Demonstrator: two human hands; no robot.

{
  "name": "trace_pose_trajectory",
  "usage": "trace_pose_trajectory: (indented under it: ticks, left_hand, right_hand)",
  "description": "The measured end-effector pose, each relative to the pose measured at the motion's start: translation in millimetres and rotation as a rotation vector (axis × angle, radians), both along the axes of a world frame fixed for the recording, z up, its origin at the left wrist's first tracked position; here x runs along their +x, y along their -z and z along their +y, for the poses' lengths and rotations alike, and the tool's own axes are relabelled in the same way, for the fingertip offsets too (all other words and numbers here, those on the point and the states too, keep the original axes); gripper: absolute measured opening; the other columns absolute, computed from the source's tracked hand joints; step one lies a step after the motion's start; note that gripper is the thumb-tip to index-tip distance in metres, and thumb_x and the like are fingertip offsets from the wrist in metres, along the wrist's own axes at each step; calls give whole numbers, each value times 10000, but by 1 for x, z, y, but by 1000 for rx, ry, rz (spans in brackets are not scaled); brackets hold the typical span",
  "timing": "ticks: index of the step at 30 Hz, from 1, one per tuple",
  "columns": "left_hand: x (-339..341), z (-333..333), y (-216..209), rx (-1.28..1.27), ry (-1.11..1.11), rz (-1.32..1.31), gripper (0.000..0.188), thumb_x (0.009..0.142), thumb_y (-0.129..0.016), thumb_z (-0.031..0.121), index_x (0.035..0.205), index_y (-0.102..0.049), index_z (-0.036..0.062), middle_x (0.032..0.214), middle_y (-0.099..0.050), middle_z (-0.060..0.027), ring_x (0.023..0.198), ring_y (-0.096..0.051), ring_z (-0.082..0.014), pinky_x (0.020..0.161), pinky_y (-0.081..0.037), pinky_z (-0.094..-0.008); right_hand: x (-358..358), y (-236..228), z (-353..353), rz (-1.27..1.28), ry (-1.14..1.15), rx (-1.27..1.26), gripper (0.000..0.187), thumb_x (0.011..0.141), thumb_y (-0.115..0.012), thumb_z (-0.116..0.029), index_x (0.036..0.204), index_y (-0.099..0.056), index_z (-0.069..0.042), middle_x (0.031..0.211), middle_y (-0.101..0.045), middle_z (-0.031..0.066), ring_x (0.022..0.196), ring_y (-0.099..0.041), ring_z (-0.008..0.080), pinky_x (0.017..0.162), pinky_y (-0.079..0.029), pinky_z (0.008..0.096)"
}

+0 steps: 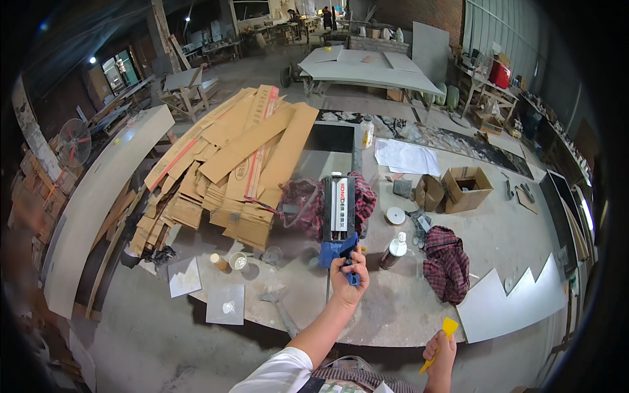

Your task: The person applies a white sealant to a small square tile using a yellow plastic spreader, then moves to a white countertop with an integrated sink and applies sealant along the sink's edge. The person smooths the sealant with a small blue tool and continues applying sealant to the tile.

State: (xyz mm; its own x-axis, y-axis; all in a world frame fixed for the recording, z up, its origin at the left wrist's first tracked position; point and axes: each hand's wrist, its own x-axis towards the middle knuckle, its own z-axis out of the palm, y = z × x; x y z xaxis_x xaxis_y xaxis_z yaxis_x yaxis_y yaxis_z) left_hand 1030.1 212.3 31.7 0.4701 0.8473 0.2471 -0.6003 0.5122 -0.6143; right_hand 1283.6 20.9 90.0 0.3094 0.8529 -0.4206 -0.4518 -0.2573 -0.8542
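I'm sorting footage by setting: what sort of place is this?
Probably a fabrication workshop: there's a pile of flattened brown cardboard, a jagged-edged flat grey sheet, and a flat yellow scraper in the right hand.

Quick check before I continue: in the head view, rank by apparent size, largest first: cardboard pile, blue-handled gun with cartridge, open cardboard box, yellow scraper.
1. Cardboard pile, by far
2. Blue-handled gun with cartridge
3. Open cardboard box
4. Yellow scraper, partly covered by the right hand
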Motion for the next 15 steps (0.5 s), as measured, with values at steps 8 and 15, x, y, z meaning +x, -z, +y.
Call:
trace_pose_trajectory:
  ticks: [8,15]
  left_hand:
    - [-27,-16,22,207,-10,667,641,838,-531,427,1266,-489,-49,1121,-630,-165,648,-600,-191,647,-538,-344]
    - [-122,-128,64,397,318,1223,577,977,-360,507,1274,-479,26,1145,-618,-202,818,-668,-269,713,-564,-393]
  right_hand:
    - [-29,-3,-4,18,-58,5,122,950,-499,-128,854,-433,-95,623,-373,-31,475,-331,63,417,-279,222]
    - [-91,10,-8,47,-157,13,41,936,-502,-92,959,-477,-71,699,-417,-10,569,-390,76,494,-337,227]
